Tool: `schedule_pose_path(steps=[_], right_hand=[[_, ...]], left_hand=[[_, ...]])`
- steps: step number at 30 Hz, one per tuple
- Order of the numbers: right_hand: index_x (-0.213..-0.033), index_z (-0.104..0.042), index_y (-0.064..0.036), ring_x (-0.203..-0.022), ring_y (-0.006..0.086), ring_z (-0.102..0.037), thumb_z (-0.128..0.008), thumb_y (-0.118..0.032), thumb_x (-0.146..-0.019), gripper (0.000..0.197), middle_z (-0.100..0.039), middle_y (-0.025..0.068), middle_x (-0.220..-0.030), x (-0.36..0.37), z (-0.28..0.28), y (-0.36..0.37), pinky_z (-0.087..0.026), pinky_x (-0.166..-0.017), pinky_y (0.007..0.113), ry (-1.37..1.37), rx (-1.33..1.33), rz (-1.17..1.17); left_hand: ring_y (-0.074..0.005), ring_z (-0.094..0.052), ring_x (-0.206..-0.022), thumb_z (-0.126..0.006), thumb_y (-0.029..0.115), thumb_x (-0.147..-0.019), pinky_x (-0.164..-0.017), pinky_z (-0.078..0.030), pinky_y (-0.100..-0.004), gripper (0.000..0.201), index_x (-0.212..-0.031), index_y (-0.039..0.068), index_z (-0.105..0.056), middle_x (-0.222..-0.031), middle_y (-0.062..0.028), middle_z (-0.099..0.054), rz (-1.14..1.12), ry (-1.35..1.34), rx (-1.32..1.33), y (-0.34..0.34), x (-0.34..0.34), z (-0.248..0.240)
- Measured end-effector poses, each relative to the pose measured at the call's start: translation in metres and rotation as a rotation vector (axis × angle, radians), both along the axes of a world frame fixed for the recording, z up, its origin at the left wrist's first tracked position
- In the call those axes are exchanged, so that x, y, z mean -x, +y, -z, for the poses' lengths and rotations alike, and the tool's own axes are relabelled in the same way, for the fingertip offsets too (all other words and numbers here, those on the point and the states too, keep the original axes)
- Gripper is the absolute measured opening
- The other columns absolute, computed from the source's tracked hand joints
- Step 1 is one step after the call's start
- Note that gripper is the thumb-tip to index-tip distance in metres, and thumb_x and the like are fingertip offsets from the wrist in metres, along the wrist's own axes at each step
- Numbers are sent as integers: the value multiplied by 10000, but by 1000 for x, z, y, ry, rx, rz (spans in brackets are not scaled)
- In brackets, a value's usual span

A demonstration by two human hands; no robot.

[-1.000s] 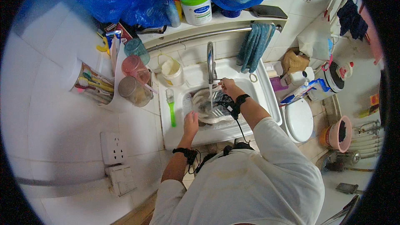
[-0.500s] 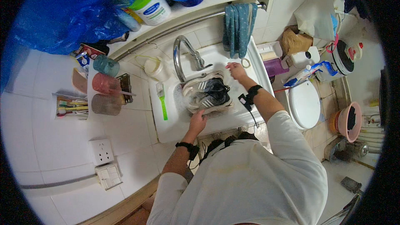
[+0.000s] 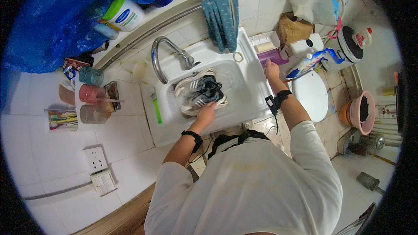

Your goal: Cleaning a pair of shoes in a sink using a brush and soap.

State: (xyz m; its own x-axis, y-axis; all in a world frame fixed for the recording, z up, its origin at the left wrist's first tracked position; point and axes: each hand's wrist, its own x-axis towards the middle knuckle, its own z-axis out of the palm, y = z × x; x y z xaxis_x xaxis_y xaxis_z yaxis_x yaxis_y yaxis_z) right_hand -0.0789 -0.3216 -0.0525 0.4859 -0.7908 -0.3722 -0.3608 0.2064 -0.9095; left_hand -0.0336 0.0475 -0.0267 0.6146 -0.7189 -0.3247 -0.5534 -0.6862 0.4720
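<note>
A pair of dark sneakers with white stripes and pale soles lies wet in the white sink, with suds around it. My left hand grips the near sneaker by its edge, fingers closed on it. Beyond the sink's right rim, my right hand is raised beside a purple container. Its fingers look curled together; whatever they may hold is too small to make out. A bright green brush rests on the sink's left ledge.
A curved chrome faucet arches over the sink's back left. Behind it, a blue towel hangs from a rail. A white toilet stands to the right, and cups sit on a wall shelf at left.
My right hand has moved right, from above the sink to past its right rim. My left hand stays at the near sneaker. The whole view has shifted.
</note>
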Motion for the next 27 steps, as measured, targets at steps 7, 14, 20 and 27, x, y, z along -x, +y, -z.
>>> schedule_pose_path(steps=[7, 14, 20, 27], right_hand=[[-685, -595, 8, -532, 202, -538, -467, -394, -849, 452, -553, 91, -588, 56, 26, -20, -425, -546, 343, 108, 35, 109], [-685, -585, 5, -585, 248, -530, -438, -418, -863, 482, -549, 127, -588, 84, 36, -13, -410, -621, 363, 129, 170, 182], [-684, -562, -3, -559, 158, -485, -478, -390, -871, 438, -523, 60, -576, 94, 15, 21, -399, -569, 316, -26, 49, 285], [-654, -476, -79, -398, 72, -354, -468, -370, -895, 378, -391, -25, -502, 74, 29, 39, -274, -368, 232, -120, 94, 319]], left_hand=[[-257, -277, -1278, -394, 74, -816, -1015, -297, -357, 441, -1256, 47, -392, -1378, -105, -290, 748, -241, 271, -130, 42, -9], [-226, -291, -1267, -405, 146, -822, -1037, -261, -345, 395, -1209, 90, -454, -1363, -92, -308, 996, -364, 328, -164, 33, 36], [-206, -315, -1250, -401, 120, -824, -1020, -276, -355, 390, -1209, 82, -452, -1360, -106, -311, 1089, -277, 446, -173, 18, 23], [-346, -228, -1282, -418, 58, -788, -1031, -251, -410, 569, -1318, -58, -247, -1381, -184, -252, 50, -459, -223, -160, -28, 65]])
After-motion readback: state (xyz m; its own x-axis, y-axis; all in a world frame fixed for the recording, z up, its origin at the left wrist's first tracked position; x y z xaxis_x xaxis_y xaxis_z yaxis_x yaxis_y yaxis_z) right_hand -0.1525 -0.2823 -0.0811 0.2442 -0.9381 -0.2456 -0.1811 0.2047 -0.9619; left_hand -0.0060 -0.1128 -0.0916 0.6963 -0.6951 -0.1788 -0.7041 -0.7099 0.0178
